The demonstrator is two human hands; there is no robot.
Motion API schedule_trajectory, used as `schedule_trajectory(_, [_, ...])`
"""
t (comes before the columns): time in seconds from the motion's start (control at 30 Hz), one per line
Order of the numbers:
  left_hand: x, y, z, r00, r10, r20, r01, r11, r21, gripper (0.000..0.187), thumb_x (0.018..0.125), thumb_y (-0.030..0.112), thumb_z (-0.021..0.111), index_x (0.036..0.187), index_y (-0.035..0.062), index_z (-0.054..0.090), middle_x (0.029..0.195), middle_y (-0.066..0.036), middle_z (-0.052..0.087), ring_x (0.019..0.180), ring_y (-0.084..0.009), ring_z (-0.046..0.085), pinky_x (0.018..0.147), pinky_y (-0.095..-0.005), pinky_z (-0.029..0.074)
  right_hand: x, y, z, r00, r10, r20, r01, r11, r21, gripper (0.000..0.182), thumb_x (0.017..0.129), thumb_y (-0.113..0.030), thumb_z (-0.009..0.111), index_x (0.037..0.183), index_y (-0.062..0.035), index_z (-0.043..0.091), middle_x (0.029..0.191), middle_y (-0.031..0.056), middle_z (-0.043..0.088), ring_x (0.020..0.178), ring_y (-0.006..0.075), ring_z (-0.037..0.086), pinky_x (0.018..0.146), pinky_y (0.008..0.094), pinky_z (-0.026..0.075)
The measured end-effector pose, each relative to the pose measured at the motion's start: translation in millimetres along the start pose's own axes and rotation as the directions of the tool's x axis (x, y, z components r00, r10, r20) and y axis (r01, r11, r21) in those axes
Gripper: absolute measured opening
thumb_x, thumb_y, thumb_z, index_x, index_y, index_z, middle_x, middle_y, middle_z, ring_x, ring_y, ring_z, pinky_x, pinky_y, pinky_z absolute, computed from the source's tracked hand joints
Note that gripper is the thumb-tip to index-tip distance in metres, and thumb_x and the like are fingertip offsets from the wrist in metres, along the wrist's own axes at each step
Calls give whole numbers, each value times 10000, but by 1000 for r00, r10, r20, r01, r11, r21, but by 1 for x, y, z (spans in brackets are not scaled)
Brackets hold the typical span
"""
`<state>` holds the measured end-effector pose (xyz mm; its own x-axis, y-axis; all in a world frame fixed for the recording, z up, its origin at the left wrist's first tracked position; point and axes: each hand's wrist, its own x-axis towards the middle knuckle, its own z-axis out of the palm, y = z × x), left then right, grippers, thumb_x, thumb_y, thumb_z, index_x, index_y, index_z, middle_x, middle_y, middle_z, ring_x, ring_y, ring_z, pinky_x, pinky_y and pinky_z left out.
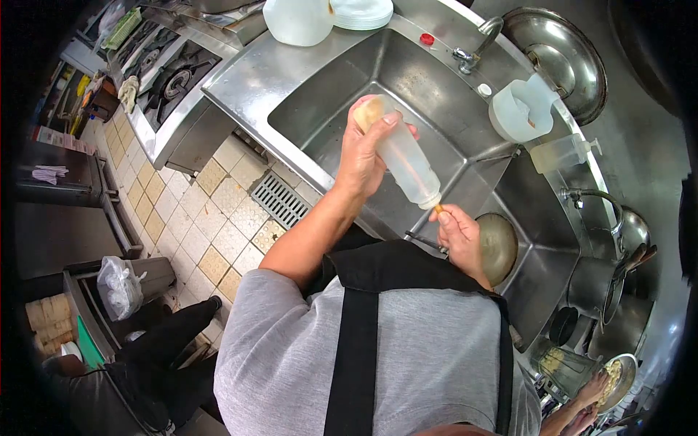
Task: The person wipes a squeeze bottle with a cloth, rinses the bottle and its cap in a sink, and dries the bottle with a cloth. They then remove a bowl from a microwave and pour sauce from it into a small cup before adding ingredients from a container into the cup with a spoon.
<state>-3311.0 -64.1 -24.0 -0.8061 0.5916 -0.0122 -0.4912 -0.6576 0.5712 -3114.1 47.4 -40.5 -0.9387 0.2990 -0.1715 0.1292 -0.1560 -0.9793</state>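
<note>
My left hand (pixel 365 149) is wrapped around the wide end of a translucent plastic bottle (pixel 409 163), held tilted over the sink. Something cream-coloured shows at that end, by my fingers. The bottle's neck points down toward my right hand (pixel 459 238), which is closed on a thin orange-brown handle (pixel 438 208) at the mouth. A faint long shape runs inside the bottle; I cannot make out the handle's far end. Under the hands lies the steel sink (pixel 334 94). A round metal bowl or lid (pixel 497 247) is in the second basin, partly behind my right hand.
A cut-down plastic jug (pixel 512 120) and a cloudy container (pixel 556 154) stand on the sink's far ledge, near the faucet (pixel 476 47). A red cap (pixel 427 39) lies there too. Another person's hands (pixel 592 392) work at a bowl, lower right; a second person is lower left.
</note>
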Motion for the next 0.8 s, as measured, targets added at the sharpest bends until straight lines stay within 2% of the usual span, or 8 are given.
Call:
schedule_trajectory(0.1, [-3, -1, 0, 998, 37, 55, -31, 994, -108, 538, 817, 107, 673, 1246, 108, 350, 1012, -102, 561, 905, -262, 635, 822, -448, 549, -2, -1, -3, 993, 86, 84, -111, 921, 374, 242, 987, -227, 506, 1002, 10, 555, 562, -64, 323, 458, 39, 263, 441, 211, 232])
schedule_trajectory(0.2, [-1, -5, -3, 997, 30, 74, -20, 989, -145, 539, 811, 96, 675, 1246, 107, 357, 1033, -103, 559, 955, -253, 620, 862, -457, 535, -2, 4, -3, 993, 71, 90, -101, 910, 402, 259, 989, -240, 503, 1050, 6, 553, 571, -73, 283, 480, 35, 228, 452, 201, 213])
schedule_trajectory(0.3, [1, -7, -7, 997, 46, 56, -39, 993, -116, 538, 805, 68, 673, 1243, 107, 362, 1049, -102, 556, 997, -242, 604, 882, -460, 523, -1, 0, 1, 987, -9, -159, 11, 1000, 17, 272, 988, -240, 500, 1098, 0, 565, 565, -39, 366, 476, 63, 335, 459, 226, 304])
schedule_trajectory(0.33, [-2, -7, -4, 997, 72, 36, -68, 993, -97, 539, 802, 57, 672, 1240, 107, 363, 1051, -102, 555, 1003, -238, 601, 884, -461, 521, 1, 1, 2, 968, -145, -205, 98, 969, -225, 267, 986, -234, 500, 1119, -12, 567, 575, -13, 406, 490, 85, 379, 477, 245, 337])
schedule_trajectory(0.4, [-3, -7, 0, 995, 96, 10, -95, 993, -64, 539, 798, 38, 672, 1235, 107, 364, 1051, -101, 554, 1001, -235, 600, 884, -461, 520, 7, 5, 5, 886, -420, -198, 195, 724, -661, 268, 981, -223, 501, 1160, -35, 570, 596, 38, 487, 517, 129, 467, 512, 284, 404])
schedule_trajectory(0.5, [-2, -5, 1, 995, 95, -9, -95, 994, -46, 539, 792, 25, 673, 1228, 108, 368, 1042, -100, 557, 983, -235, 603, 875, -460, 523, 4, -13, 11, 965, -157, -209, -34, 716, -697, 254, 972, -206, 504, 1171, -65, 575, 662, 92, 540, 592, 165, 538, 583, 319, 450])
schedule_trajectory(0.7, [-1, -5, -8, 999, 25, 38, -23, 998, -59, 545, 783, 36, 678, 1229, 109, 374, 1029, -93, 561, 970, -228, 605, 865, -458, 531, -2, -24, 4, 999, -49, 1, 38, 759, -650, 244, 973, -211, 505, 1138, -52, 590, 643, 84, 508, 559, 148, 499, 565, 311, 433])
schedule_trajectory(0.8, [-4, -1, -3, 998, 7, 70, 0, 995, -102, 544, 783, 40, 674, 1233, 108, 376, 1025, -90, 560, 969, -226, 605, 867, -461, 533, -6, -14, -6, 993, 114, 13, -104, 946, -308, 245, 981, -206, 492, 1127, -36, 591, 632, 54, 490, 566, 117, 486, 562, 286, 425])
